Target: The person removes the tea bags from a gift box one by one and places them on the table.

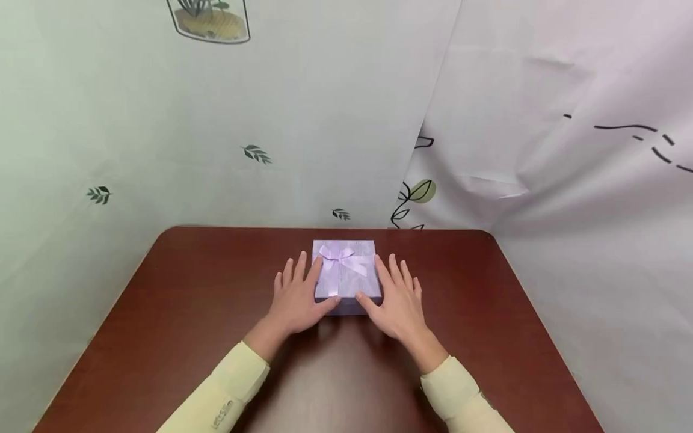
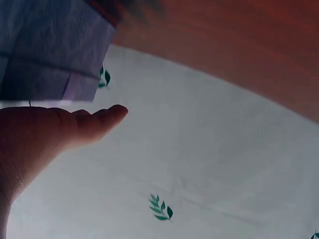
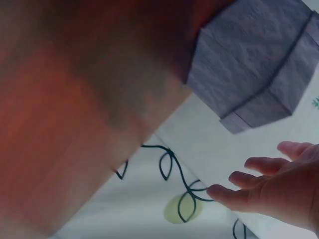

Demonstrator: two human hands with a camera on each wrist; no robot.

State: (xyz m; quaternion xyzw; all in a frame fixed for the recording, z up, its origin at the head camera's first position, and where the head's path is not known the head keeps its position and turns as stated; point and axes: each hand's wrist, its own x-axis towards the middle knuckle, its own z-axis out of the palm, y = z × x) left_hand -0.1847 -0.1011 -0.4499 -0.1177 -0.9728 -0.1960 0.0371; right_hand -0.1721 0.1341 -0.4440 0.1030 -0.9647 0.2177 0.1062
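Observation:
A lavender gift box (image 1: 354,282) with a ribbon bow (image 1: 341,258) on its lid sits on the dark red table. Along its left side lies the left hand (image 1: 298,304), fingers extended and thumb at the front edge of the lid. The right hand (image 1: 399,307) mirrors it on the right side, its thumb at the front right corner. The left wrist view has the box (image 2: 55,55) just beside the left hand (image 2: 55,129). In the right wrist view the right hand (image 3: 279,191) has its fingers spread, with a gap between them and the box (image 3: 244,64).
The brown-red table (image 1: 216,270) has rounded far corners. Behind it and to the right hang pale cloths (image 1: 325,120) printed with leaves and dark lines, with folds on the right one. Both forearms, in pale yellow sleeves (image 1: 216,391), reach in from the near edge.

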